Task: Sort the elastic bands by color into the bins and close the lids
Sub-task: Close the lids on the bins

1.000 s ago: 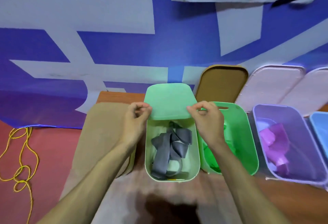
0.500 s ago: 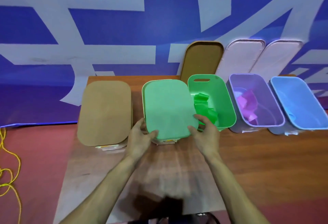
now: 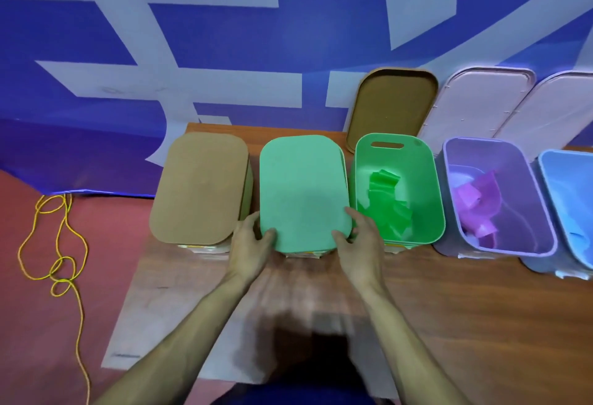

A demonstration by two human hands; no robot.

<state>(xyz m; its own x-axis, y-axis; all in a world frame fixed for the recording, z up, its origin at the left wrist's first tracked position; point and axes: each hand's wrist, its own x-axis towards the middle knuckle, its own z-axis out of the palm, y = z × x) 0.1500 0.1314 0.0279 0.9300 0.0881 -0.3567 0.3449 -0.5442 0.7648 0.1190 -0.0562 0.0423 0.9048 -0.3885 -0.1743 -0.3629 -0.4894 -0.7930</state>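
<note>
Both hands are on the mint green lid (image 3: 303, 192), which lies flat over the 2nd bin from the left. The left hand (image 3: 252, 244) has its thumb on top at the near left corner with the fingers curled round the edge, so it's clamped on the lid. The right hand (image 3: 361, 244) does the same at the near right corner, thumb on top and fingers wrapped down the right side. The bin under it (image 3: 301, 253) is almost fully hidden, only a strip of its front shows, so can't tell what's inside.

Just left of it there's another bin with a tan lid (image 3: 200, 186) on top. To the right, touching or nearly so, sits an open green bin (image 3: 388, 160) with green bands (image 3: 385, 205) piled in it. Next comes an open purple bin (image 3: 519, 186) holding pink-purple bands (image 3: 475, 202), then an open blue bin (image 3: 564, 186) cut off by the frame edge.

Behind the open bins, 3 loose lids lean against the blue and white wall: a tan one (image 3: 390, 106) and 2 pale ones (image 3: 481, 99) (image 3: 558, 109). It's all on a wooden table (image 3: 481, 324), and a yellow cord (image 3: 61, 244) lies tangled on the red floor off to the left
</note>
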